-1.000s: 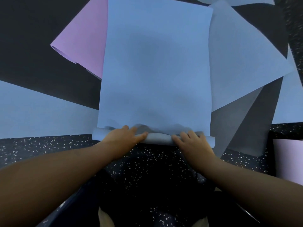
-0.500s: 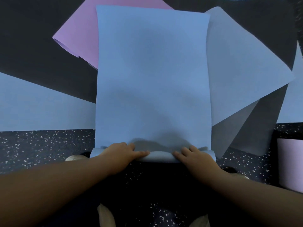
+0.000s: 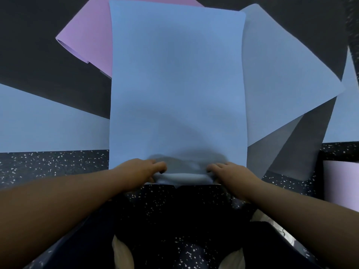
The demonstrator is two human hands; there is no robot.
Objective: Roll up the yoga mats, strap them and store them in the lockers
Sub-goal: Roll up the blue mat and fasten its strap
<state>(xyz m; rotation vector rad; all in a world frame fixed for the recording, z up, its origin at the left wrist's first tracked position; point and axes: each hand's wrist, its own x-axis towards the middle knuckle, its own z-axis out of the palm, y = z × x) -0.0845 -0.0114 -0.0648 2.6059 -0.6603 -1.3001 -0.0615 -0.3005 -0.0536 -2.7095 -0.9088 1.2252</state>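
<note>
Two hands work the near end of a blue yoga mat (image 3: 177,80) that lies flat on the dark speckled floor (image 3: 48,166), stretching away from the person. The left hand (image 3: 139,169) and right hand (image 3: 231,171) sit apart, one toward each side of the mat's width, with fingers curled over a small, loose roll (image 3: 183,176) they grip at the near edge. The roll looks soft and bunched in the middle. The mat appears light, thin and floppy, likely foam with some grip, so it should bend easily but could roll crooked or slack. Holding nearer the two outer edges would probably keep it even. A purple mat (image 3: 87,35) and other pale blue mats (image 3: 281,74) lie spread beneath and around it.
</note>
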